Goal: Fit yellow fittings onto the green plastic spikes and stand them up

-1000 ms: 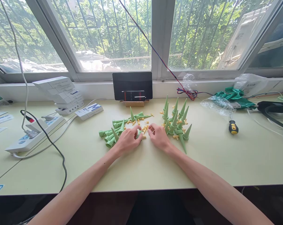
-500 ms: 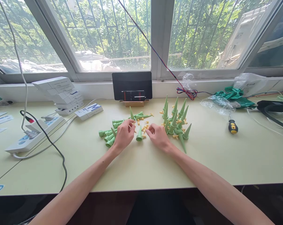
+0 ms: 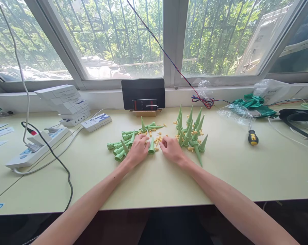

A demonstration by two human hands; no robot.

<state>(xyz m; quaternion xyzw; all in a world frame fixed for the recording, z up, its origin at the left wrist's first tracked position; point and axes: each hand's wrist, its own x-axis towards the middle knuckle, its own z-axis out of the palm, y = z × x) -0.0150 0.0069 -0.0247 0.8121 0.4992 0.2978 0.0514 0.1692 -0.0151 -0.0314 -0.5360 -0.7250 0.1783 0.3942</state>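
My left hand [image 3: 138,149] rests on the table with its fingers curled, just left of an upright green cone [image 3: 151,146] and over a pile of green cones lying flat [image 3: 119,149]. My right hand [image 3: 172,149] lies to the right of that cone, fingertips pinched together beside scattered small yellow pieces [image 3: 157,139]. What either hand holds is hidden. A cluster of standing green cones [image 3: 191,131] rises just beyond my right hand.
A dark tablet [image 3: 143,93] leans on the window sill behind the cones. Left are a white power strip [image 3: 32,148] with cables and stacked white boxes [image 3: 67,103]. Right are a yellow-handled screwdriver [image 3: 252,137], plastic bags and a black headset [image 3: 300,119].
My left hand let go of the single cone, which now stands upright, lifted toward the pile, then came back down beside it. My right hand barely moved.
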